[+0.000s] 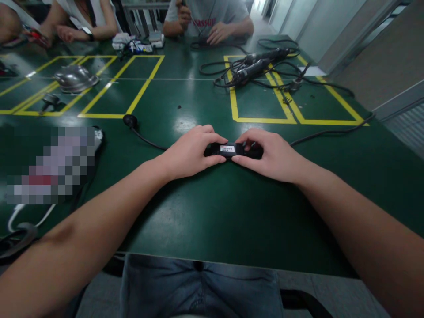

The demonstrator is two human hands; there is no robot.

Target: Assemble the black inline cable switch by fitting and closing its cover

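Head view shows the small black box (228, 149), white label facing up, lying on the green bench (212, 212) at the centre of the frame between 2 hands. The left hand (190, 152) has its grip closed over the box's left end; the right hand (271, 154) grasps the right end, fingertips curled on top. A black cable (145, 138) trails from under the left hand to a round plug (130, 120) left of centre. This looks like a holding or fitting step; a further move calls for steady ends and slack cable. Electric screwdrivers (255, 66) lie upper right.
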